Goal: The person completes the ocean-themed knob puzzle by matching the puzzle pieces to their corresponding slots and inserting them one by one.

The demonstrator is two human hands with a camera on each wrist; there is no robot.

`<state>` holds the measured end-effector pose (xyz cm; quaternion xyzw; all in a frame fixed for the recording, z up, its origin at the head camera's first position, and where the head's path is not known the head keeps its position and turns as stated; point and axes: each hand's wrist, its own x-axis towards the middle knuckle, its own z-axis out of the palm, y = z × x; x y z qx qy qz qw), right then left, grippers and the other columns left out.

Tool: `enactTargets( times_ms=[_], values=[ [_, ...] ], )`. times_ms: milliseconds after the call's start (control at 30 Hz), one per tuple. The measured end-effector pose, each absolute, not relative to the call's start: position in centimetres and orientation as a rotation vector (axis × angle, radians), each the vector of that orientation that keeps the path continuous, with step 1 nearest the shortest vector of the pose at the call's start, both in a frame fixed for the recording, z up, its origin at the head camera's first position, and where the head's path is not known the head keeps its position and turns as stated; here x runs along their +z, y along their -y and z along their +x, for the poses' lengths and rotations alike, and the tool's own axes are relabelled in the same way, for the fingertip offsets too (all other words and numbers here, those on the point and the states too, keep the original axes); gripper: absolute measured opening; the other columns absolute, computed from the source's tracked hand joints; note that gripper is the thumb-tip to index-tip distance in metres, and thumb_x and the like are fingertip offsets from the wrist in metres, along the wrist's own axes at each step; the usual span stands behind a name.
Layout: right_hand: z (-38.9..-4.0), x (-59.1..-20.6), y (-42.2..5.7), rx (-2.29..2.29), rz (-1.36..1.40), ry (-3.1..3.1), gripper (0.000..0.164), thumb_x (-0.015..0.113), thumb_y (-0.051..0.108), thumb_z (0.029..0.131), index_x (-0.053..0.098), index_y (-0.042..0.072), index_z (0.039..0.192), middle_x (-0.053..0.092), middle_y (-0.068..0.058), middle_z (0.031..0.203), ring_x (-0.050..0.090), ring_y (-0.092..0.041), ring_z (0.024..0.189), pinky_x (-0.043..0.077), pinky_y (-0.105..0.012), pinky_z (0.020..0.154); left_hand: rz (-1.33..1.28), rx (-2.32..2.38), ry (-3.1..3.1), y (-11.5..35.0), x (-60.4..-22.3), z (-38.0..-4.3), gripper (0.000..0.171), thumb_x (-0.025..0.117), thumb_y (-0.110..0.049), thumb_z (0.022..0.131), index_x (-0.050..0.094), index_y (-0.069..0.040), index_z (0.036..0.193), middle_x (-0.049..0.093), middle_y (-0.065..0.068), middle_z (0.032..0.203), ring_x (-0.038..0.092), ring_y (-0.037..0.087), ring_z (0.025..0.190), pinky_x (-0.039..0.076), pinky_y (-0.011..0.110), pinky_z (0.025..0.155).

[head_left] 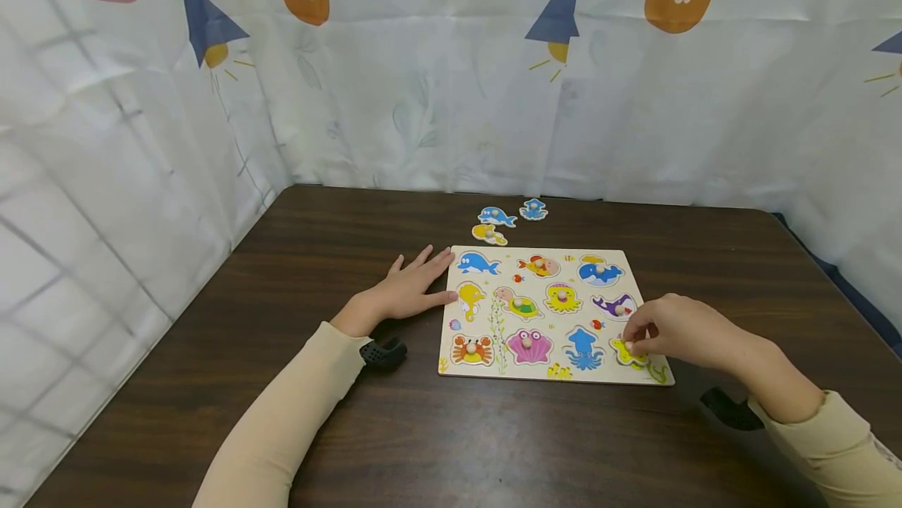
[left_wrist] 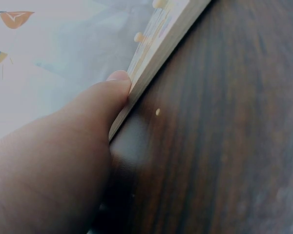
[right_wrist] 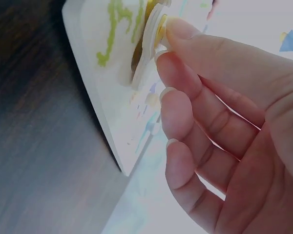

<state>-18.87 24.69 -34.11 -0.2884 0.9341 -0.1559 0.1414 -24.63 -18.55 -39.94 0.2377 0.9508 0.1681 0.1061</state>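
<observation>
A wooden peg puzzle board [head_left: 451,367] with sea-animal pictures lies on the table. At its lower right corner, my right hand [head_left: 680,332] pinches a yellow star piece [head_left: 623,353] between thumb and forefinger. In the right wrist view, the star piece [right_wrist: 150,46] stands tilted against the board [right_wrist: 88,44]; its other fingers curl loosely below. My left hand [head_left: 405,289] lies spread at the board's left edge, its thumb [left_wrist: 118,80] touching that edge. Knobbed crab [head_left: 472,350], pink shell [head_left: 528,346], turtle [head_left: 520,305] and octopus [head_left: 562,298] pieces sit in the board.
Behind the board lie loose pieces: a blue whale [head_left: 496,216], a blue squid [head_left: 533,209] and a yellow seahorse [head_left: 489,235]. Squid [head_left: 583,347], seahorse [head_left: 470,300] and whale [head_left: 478,262] pictures on the board show no knobs. A patterned curtain [head_left: 451,117] hangs behind the dark table [head_left: 395,445].
</observation>
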Motion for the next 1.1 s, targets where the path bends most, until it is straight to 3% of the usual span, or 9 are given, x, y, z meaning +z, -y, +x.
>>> enactTargets(
  times_ms=[833, 1100],
  values=[
    [-18.95, -34.35, -24.43, -0.478, -0.824, -2.697, 0.010, 0.086, 0.020, 0.085, 0.080, 0.018, 0.092, 0.064, 0.013, 0.079, 0.052, -0.008, 0.069, 0.045, -0.026, 0.058, 0.700, 0.501, -2.800, 18.49, -39.69, -24.47, 0.084, 0.051, -0.056, 0.104, 0.013, -0.017, 0.167, 0.011, 0.002, 0.171, 0.000, 0.030, 0.157, -0.003, 0.070, 0.116],
    [-19.26, -34.51, -24.83, -0.571, -0.757, -2.699, 0.017, 0.088, 0.022, 0.082, 0.077, 0.016, 0.094, 0.062, 0.010, 0.079, 0.053, -0.011, 0.071, 0.046, -0.026, 0.059, 0.698, 0.506, -2.790, 18.46, -39.51, -24.43, 0.085, 0.051, -0.058, 0.103, 0.012, -0.018, 0.167, 0.010, 0.001, 0.171, -0.001, 0.030, 0.157, -0.003, 0.069, 0.116]
  ],
)
